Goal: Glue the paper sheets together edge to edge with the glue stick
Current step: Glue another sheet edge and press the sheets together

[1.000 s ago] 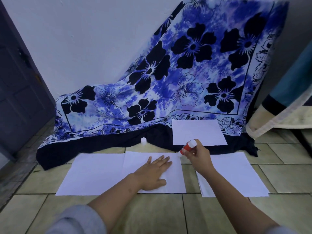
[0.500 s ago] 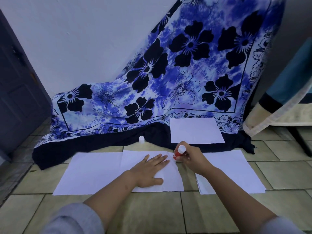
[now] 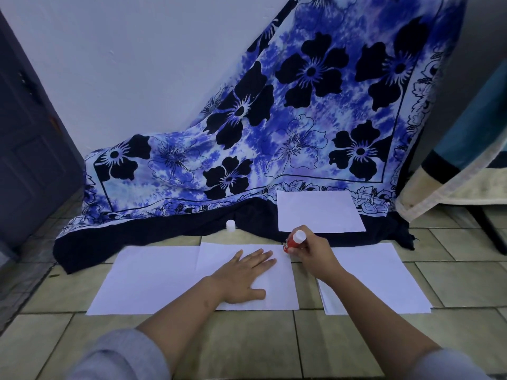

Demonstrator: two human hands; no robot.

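Two white sheets lie overlapped on the tiled floor: a left sheet [image 3: 148, 281] and a middle sheet [image 3: 279, 286] on top of its right edge. My left hand [image 3: 244, 278] presses flat on the middle sheet, fingers spread. My right hand [image 3: 312, 252] grips a red glue stick [image 3: 293, 242] with a white end up, its lower tip at the far right corner of the middle sheet. Another sheet [image 3: 384, 281] lies to the right, apart from the middle one. A further sheet [image 3: 318, 211] rests on the cloth's dark hem. The white glue cap [image 3: 230, 225] stands at the cloth's edge.
A blue flowered cloth [image 3: 274, 133] drapes from the wall down to the floor behind the sheets. A dark door [image 3: 27, 133] is at the left. A covered piece of furniture [image 3: 461, 174] with a dark leg stands at the right.
My right hand has brought the glue stick down and left, from above the floor gap to the far right corner of the middle sheet. My left hand stays pressed on that sheet.
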